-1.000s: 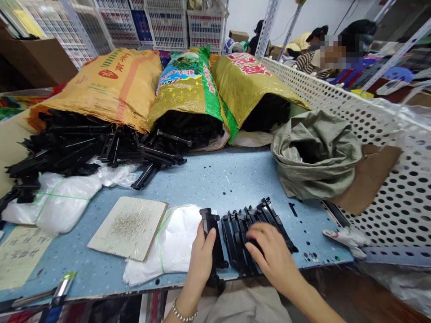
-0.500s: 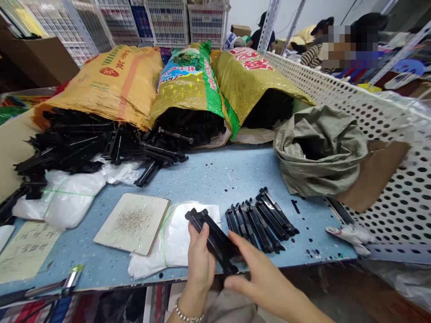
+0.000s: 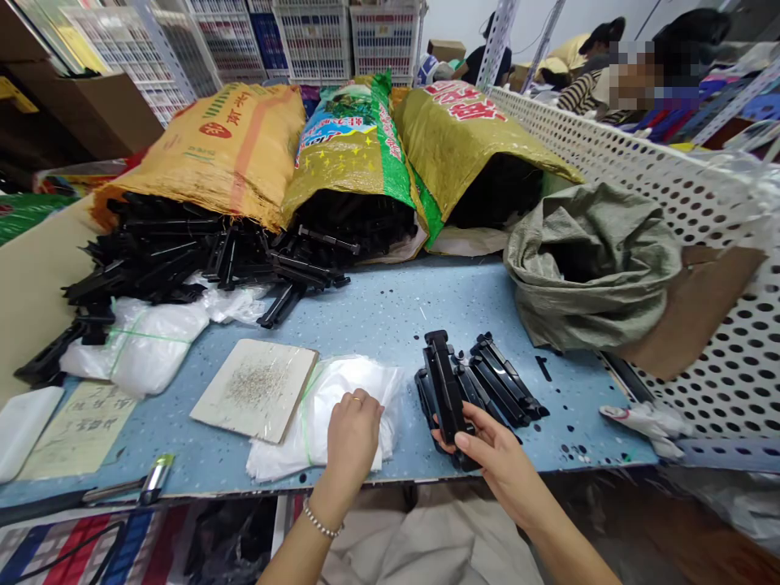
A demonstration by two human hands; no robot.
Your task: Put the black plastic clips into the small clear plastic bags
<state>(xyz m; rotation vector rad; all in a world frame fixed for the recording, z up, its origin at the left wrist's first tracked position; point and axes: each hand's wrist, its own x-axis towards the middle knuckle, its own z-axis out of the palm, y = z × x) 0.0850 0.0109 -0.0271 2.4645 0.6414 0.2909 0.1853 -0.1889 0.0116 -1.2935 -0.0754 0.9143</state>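
Note:
My right hand [image 3: 496, 451] grips a long black plastic part [image 3: 446, 386], held slanting over a row of similar black parts [image 3: 509, 382] on the table. Its fingers wrap the near end of the part. At the stack of clear plastic bags [image 3: 322, 406], tied with a green band, my left hand [image 3: 355, 431] rests with curled fingers on the top bag; the fingertips are partly hidden. A square whitish board [image 3: 256, 390] with a speckled middle lies against the left side of the stack.
Woven sacks [image 3: 213, 154] at the back spill black parts [image 3: 164, 252] onto the blue table [image 3: 390, 313]. A grey-green open sack [image 3: 591, 260] stands right, beside a perforated white panel [image 3: 719, 317]. A hammer-like tool [image 3: 157, 479] lies front left. Co-workers sit beyond the panel.
My left hand has let go of the black parts and moved left onto the plastic bags. My right hand has carried the black part over to the row.

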